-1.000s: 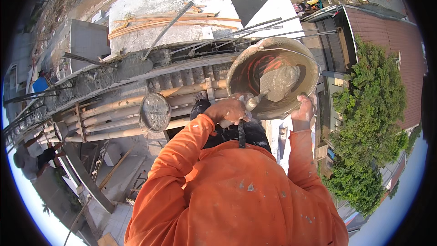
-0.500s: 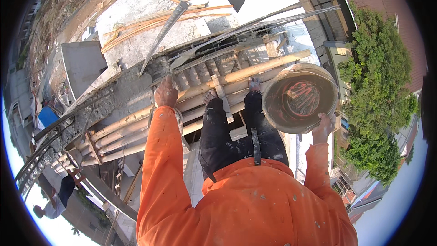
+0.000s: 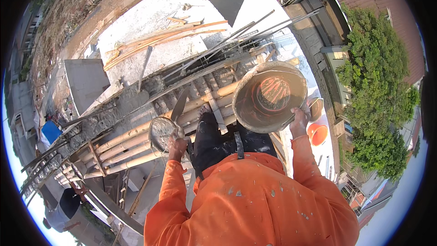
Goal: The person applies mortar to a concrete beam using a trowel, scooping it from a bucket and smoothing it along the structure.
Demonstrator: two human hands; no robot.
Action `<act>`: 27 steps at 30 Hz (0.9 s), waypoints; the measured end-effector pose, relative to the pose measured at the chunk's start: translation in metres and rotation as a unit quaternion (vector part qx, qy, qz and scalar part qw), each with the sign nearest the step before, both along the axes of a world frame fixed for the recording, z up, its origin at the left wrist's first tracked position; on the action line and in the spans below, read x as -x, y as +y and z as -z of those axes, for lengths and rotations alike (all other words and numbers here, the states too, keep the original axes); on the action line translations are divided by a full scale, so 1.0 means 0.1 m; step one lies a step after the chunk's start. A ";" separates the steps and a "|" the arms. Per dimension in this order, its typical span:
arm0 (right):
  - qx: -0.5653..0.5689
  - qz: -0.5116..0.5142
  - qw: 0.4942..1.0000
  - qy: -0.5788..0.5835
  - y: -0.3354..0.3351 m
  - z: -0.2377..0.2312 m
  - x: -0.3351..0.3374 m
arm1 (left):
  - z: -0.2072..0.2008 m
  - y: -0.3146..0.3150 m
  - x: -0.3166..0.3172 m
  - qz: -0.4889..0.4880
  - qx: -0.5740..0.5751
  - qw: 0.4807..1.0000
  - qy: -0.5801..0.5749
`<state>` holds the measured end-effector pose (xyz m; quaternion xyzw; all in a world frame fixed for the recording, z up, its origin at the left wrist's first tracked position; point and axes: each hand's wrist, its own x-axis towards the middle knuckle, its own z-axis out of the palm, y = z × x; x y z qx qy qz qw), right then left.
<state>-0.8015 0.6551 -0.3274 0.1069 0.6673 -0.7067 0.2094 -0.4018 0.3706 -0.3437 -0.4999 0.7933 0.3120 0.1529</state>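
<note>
My right hand [image 3: 299, 120] grips the rim of a large round bucket [image 3: 243, 118] on the right. Its inside is coated with grey cement, with reddish streaks at the bottom. My left hand [image 3: 176, 147] is closed in front of a smaller round bucket [image 3: 157, 142] of wet grey mortar. A dark pointed trowel blade [image 3: 180, 104] rises from beyond that hand; its handle is hidden in my fingers. The small bucket rests by the bamboo poles [image 3: 123, 139].
Below me is a formwork trench [image 3: 200, 82] with rebar [image 3: 218, 48] along it. Beyond lies a white slab [image 3: 141, 27] with wooden strips [image 3: 150, 41]. An orange bucket [image 3: 317, 134] stands at right. At lower left another person [image 3: 63, 207] is near the poles.
The large bucket and my right hand have moved left, revealing the orange bucket. My left hand has come down and back toward the small bucket, with the trowel blade now upright.
</note>
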 end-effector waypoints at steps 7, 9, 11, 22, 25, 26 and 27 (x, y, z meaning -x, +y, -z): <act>0.114 -0.197 0.973 -0.028 -1.05 -0.23 -0.06 | -1.13 0.28 1.37 -0.172 -0.232 0.903 0.317; 0.117 -0.280 0.952 -0.045 -1.25 -0.30 -0.06 | -1.35 0.20 1.67 -0.117 -0.150 0.911 0.366; 0.030 -0.349 0.936 -0.042 -1.59 -0.60 -0.15 | -1.48 0.08 1.91 -0.035 -0.002 0.917 0.397; -0.102 -0.757 0.619 0.183 -2.58 -1.16 -0.30 | -2.11 -0.07 1.54 -0.082 0.028 0.964 0.253; -0.077 -0.785 0.543 0.287 -2.78 -1.31 -0.48 | -2.33 0.08 1.15 -0.179 0.016 0.959 0.221; -0.111 -0.791 0.508 0.322 -2.85 -1.38 -0.49 | -2.59 0.11 1.08 -0.214 -0.002 0.959 0.185; -0.121 -0.816 0.487 0.288 -2.92 -1.51 -0.49 | -2.74 0.16 0.96 -0.252 -0.017 0.957 0.145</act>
